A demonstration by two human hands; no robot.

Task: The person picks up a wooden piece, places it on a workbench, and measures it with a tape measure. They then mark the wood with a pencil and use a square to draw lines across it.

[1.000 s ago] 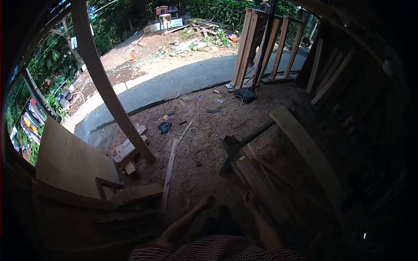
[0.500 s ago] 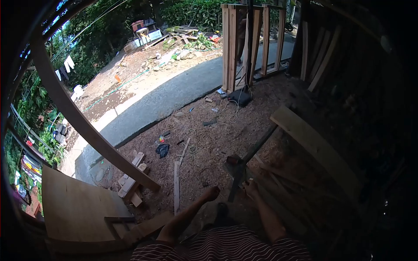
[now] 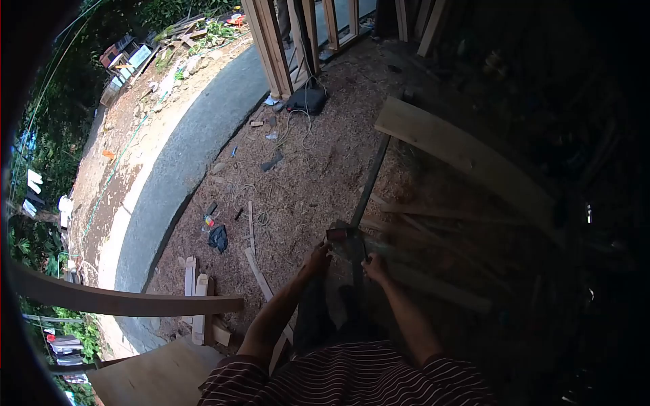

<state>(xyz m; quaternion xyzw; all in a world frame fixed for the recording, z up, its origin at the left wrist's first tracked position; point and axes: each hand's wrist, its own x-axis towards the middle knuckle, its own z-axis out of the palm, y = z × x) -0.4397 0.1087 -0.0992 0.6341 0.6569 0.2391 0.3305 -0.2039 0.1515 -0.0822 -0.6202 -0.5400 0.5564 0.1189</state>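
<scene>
In the shade before me, my left hand (image 3: 317, 260) is raised to the near edge of a small reddish-brown block (image 3: 338, 234), its fingers bent and partly lost in shadow. The block sits against a long dark bar (image 3: 372, 183) that runs away from my body. On the bar's other side my right hand (image 3: 374, 266) is closed, with a thin dark piece sticking up from its fingers; I cannot tell what that piece is. A wide pale board (image 3: 467, 157) lies across the bar's far end.
Wood shavings cover the ground (image 3: 305, 179). Short wood offcuts (image 3: 200, 304) are stacked at the left, near a black plastic bag (image 3: 217, 238). A black case (image 3: 308, 100) with a cord stands by upright wooden frames (image 3: 267, 47). A curved beam (image 3: 135, 298) juts in from the left.
My view has tilted down and turned right. My left hand has moved forward to the block from a closed position nearer my body. My right hand stays by the bar.
</scene>
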